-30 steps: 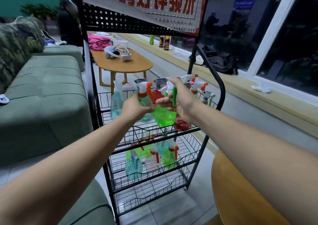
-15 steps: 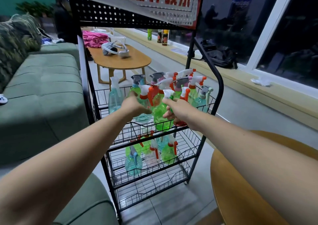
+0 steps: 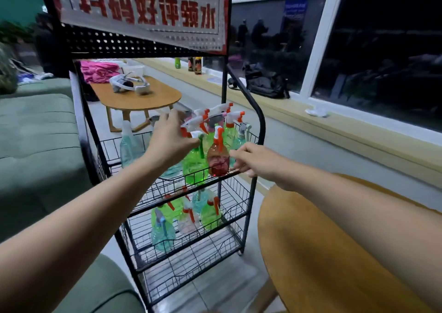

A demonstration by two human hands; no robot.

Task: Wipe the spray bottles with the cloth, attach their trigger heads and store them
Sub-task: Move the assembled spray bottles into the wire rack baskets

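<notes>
Nearest you, the round wooden table (image 3: 311,253) lies under your right forearm and the green fabric sofa (image 3: 35,145) runs along your left. Both arms reach forward to the black wire rack (image 3: 259,131) straight ahead.

Your right hand (image 3: 251,160) sits at the top basket's front rail (image 3: 191,186), fingers loosely curled and holding nothing that shows, its tips just beside the red translucent spray bottle (image 3: 217,163). Your left hand (image 3: 172,140) is higher and deeper in, back toward you, fingers reaching over the trigger heads. I cannot tell whether it grips one of the bottles behind it or only rests there.

What matters is this: the bottles stand upright, long axis vertical, packed in the top basket directly in front of both hands. The red one is nearest your right. The green translucent spray bottle (image 3: 195,166) stands touching or almost touching it, just by your left thumb.

Storing looks the step in hand. Any move in or out must clear the rail below and the crowd of white-and-orange trigger heads (image 3: 222,115) above, which could catch a finger and tip a neighbour.

Lower down, the middle basket holds more green and teal spray bottles (image 3: 210,217). Beyond the rack stand an oval wooden table (image 3: 155,97) and a dark window (image 3: 382,49).
</notes>
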